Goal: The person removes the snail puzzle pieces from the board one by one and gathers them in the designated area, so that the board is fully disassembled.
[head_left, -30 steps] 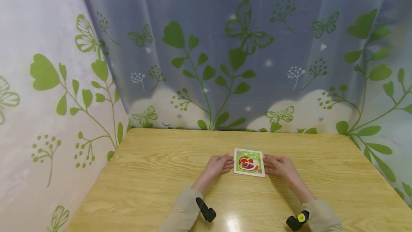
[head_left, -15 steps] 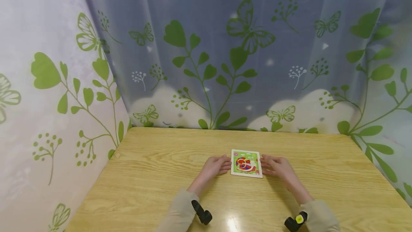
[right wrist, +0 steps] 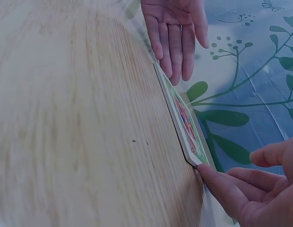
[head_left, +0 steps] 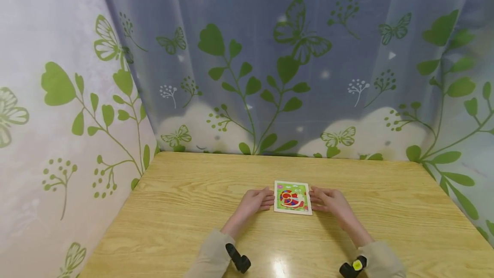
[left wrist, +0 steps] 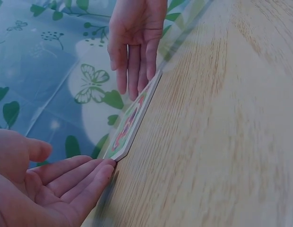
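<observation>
A small square puzzle board (head_left: 293, 197) with a pale rim lies flat on the table, its picture a red and blue snail on green. My left hand (head_left: 254, 200) is at its left edge, fingers straight, and the left wrist view shows the fingertips (left wrist: 106, 165) touching the board's edge. From the opposite side my right hand (head_left: 332, 201) meets the right edge with extended fingers. In the right wrist view a fingertip (right wrist: 203, 170) touches the board's near corner. Neither hand curls round the board, and both thumbs stay off it.
The wooden table (head_left: 185, 192) reaches back to a blue-grey curtain (head_left: 247, 98) printed with green leaves and butterflies. A pale curtain (head_left: 77, 149) hangs along the left side. Each sleeved wrist carries a black camera mount (head_left: 238, 258).
The board has slid a little to the left and slightly nearer to me. Both hands have moved along with it, staying at its two sides.
</observation>
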A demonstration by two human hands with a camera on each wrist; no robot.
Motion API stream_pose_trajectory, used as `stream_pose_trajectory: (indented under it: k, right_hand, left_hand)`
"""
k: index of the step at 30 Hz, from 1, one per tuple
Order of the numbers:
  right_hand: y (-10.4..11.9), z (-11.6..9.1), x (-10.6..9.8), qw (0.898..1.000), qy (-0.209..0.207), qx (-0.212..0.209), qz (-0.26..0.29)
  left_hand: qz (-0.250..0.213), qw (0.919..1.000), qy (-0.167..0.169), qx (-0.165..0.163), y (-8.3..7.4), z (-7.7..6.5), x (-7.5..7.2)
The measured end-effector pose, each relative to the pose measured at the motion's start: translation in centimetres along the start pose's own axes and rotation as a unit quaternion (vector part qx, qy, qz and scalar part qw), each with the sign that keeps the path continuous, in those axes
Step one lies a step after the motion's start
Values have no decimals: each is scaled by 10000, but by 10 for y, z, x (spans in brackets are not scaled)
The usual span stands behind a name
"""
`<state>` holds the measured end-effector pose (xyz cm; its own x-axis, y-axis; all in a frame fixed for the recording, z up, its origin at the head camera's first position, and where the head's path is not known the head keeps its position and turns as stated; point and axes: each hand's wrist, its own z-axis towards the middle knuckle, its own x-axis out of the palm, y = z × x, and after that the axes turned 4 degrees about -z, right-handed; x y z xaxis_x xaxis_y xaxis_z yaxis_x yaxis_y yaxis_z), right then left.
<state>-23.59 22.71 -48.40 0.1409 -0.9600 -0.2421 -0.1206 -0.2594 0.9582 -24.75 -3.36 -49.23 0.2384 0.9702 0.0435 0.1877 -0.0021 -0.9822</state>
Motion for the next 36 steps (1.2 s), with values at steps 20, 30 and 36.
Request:
stream_pose_trajectory:
  k: [20,30,36]
  right_hand:
    - [3,-7,16,9999,-38,71,76]
    - [0,-10,21,10000,-50,58,-40]
    - [1,-14,23,9999,-27,87,72]
  left_hand:
    - [85,9999,1,119,2,-13,-13]
    - [52,10000,34,66,4,-20,-17]
    - [26,9999,48,97,4,-27,-20]
